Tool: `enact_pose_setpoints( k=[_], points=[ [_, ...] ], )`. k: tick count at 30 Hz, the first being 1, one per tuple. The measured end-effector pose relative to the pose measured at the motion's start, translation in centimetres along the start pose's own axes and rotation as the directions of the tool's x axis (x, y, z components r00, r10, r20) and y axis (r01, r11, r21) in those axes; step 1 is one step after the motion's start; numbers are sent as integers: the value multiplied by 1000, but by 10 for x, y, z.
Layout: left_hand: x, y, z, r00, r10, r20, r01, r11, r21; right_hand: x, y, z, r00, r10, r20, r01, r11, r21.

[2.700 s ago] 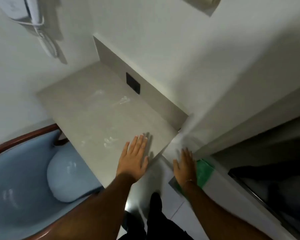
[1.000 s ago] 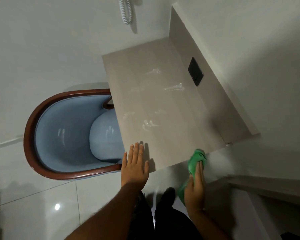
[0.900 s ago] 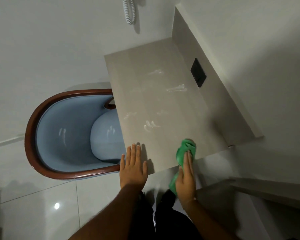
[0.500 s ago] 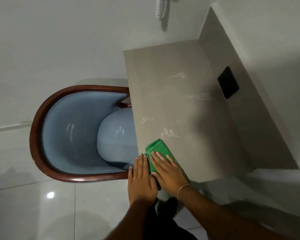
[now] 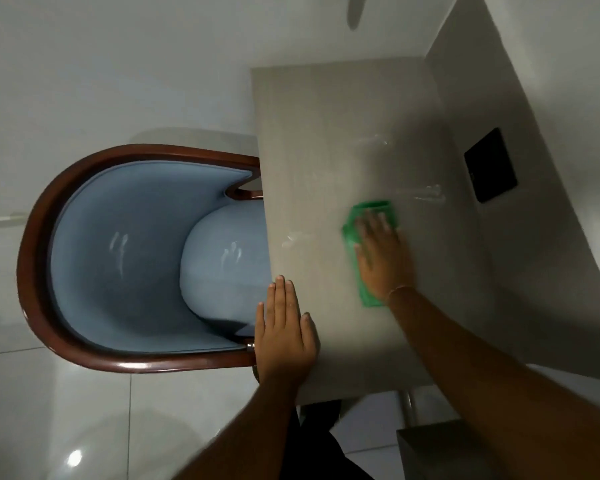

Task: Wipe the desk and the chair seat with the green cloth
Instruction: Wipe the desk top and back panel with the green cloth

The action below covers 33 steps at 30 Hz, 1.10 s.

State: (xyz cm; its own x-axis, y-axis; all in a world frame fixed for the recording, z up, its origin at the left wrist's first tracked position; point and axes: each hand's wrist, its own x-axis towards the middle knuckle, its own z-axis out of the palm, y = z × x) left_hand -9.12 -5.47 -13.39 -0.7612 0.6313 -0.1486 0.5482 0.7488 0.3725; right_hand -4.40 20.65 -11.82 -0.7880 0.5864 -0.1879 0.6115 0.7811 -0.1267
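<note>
Beige desk (image 5: 329, 133) bears two flat hands: right hand (image 5: 381, 258) pressing one green cloth (image 5: 373, 207), left hand (image 5: 284, 332) bare.

The cloth (image 5: 369, 233) lies on the desk (image 5: 329, 133), with the chair (image 5: 118, 258) tucked left.

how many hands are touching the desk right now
2. The left hand lies flat at the desk edge nearest the chair; the right hand presses the green cloth mid-desk.
</note>
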Motion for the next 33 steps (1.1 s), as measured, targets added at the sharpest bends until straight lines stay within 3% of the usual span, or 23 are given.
enact_pose_setpoints(
  k=[4, 7, 12, 15, 17, 20, 23, 27, 33],
  points=[
    [26, 3, 5, 999, -23, -47, 23, 1000, -9, -15, 71, -10, 907, 417, -59, -413, 908, 71],
    [33, 3, 11, 997, -41, -67, 42, 999, 5, -51, 75, -2, 840, 539, -59, -531, 840, 115],
    [32, 2, 15, 996, -33, -81, 32, 999, -5, -104, 1, 30, 961, 275, -28, -274, 961, 34],
    [34, 0, 15, 997, -24, -79, 23, 1000, -15, -87, -27, 34, 984, 173, -36, -172, 984, 42],
    [33, -3, 16, 997, -16, -76, 15, 1000, -13, -65, -38, 31, 999, 10, -32, -10, 1000, 13],
    [32, -6, 16, 998, -9, -66, 8, 1000, -10, -33, -61, 28, 972, -233, -1, 233, 972, 6],
    [33, -3, 16, 997, -6, -80, 5, 1000, -10, 4, -88, 24, 923, -384, 27, 384, 923, 2],
    [36, -1, 13, 997, -15, -77, 14, 1000, -9, 55, -120, 10, 891, -452, 31, 453, 892, -10],
    [36, -1, 13, 998, -25, -59, 26, 1000, 17, 122, -137, -13, 942, -336, -8, 336, 942, 12]
  ],
)
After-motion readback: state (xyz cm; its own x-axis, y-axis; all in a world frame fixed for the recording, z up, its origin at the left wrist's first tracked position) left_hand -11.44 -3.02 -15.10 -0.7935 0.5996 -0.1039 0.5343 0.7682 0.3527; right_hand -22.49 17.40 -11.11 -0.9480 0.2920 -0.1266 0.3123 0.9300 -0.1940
